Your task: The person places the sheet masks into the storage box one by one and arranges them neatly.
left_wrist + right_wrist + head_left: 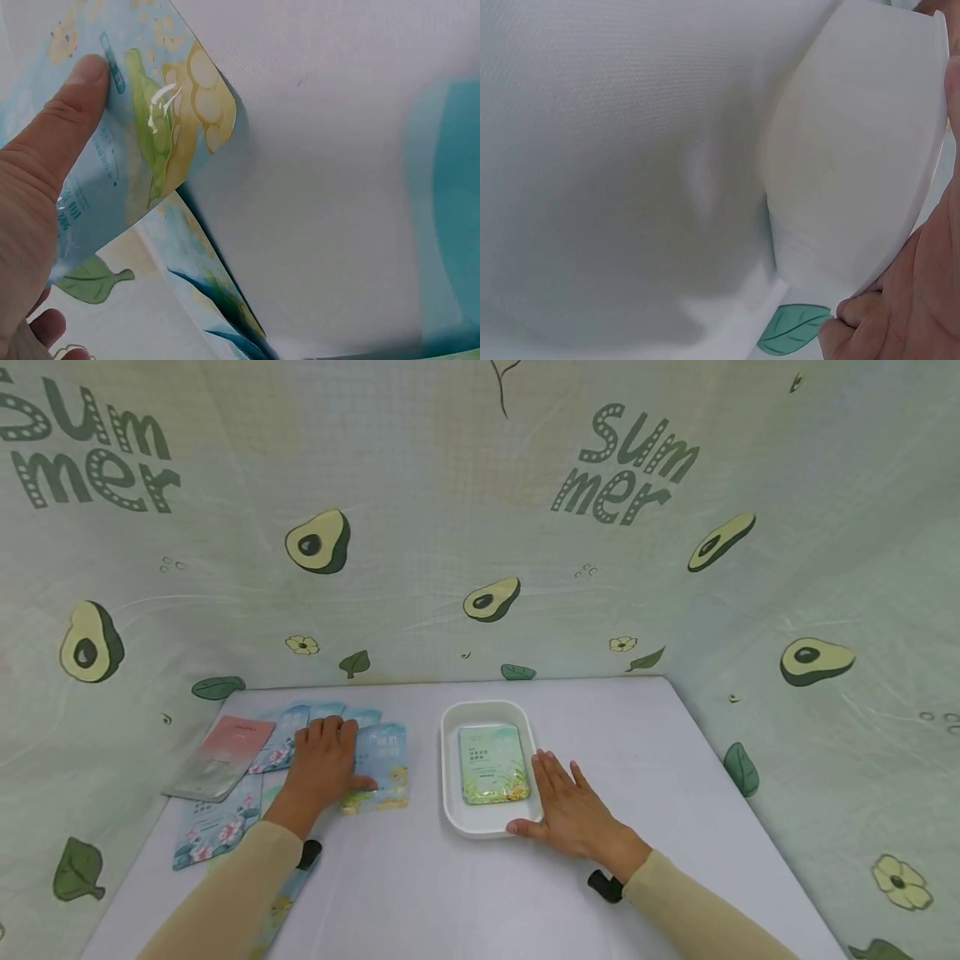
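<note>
My left hand (324, 762) is at the packets on the table's left, pinching a light-blue sheet mask packet (384, 758) with yellow and green print. In the left wrist view the thumb presses the face of this packet (150, 127), with fingertips showing behind it. My right hand (573, 814) touches the right rim of a white tray (452, 814), its fingers straight and the thumb at the near right corner. Inside the tray lies a green sheet mask packet (491, 764). The right wrist view shows the outer wall of the tray (855, 142) beside the palm.
Left of the tray lie several overlapping packets, among them a pink-and-grey packet (225, 756) and a blue floral packet (219, 822). Another blue packet (281, 902) lies partly under the left forearm. A patterned cloth (420, 527) hangs behind the white table (420, 893).
</note>
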Demonstrator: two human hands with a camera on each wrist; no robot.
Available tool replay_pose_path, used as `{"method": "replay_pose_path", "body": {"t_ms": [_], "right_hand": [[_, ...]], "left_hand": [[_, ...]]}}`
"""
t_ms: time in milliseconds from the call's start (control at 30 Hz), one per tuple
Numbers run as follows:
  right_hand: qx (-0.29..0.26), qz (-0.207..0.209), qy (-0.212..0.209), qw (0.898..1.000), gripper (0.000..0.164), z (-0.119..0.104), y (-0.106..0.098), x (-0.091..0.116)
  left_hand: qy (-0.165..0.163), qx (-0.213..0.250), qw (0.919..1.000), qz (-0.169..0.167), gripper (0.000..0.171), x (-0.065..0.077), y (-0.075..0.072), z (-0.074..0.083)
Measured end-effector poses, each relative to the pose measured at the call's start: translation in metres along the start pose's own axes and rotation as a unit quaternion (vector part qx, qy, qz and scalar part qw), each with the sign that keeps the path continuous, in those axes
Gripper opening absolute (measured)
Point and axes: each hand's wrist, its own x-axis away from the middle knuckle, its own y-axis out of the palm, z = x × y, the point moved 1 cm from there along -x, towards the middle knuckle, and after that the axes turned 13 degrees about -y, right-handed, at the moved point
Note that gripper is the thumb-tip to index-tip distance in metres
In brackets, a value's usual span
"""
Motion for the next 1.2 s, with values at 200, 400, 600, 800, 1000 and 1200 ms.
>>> {"method": "replay_pose_path", "body": {"t_ms": [200,400,600,800,1000,1200], "right_hand": [[0.001,0.001,-0.002,1.000,0.122,-0.001,0.000,0.000],[0.001,0.006,-0.004,1.000,0.122,0.000,0.001,0.000],[-0.002,0.009,-0.005,1.000,0.122,0.000,0.001,0.001],[0.001,0.002,-0.003,1.000,0.123,0.000,0.001,0.000],[0.007,-0.001,0.000,1.000,0.125,0.001,0.001,0.000],[0.000,0.000,0.000,1.000,0.126,0.002,0.002,0.000]], "left_hand": [[-0.010,0.018,0.9995,0.023,0.106,0.009,-0.004,0.000],[0.011,0.032,0.9948,0.096,0.103,0.018,-0.004,-0.001],[0.006,0.045,0.9932,0.107,0.093,0.025,-0.002,0.002],[-0.033,0.141,0.9894,0.014,0.070,0.033,-0.006,0.007],[-0.048,0.212,0.9740,-0.066,0.070,0.034,-0.008,0.008],[-0.096,0.293,0.9426,-0.128,0.078,0.029,-0.002,0.007]]}}
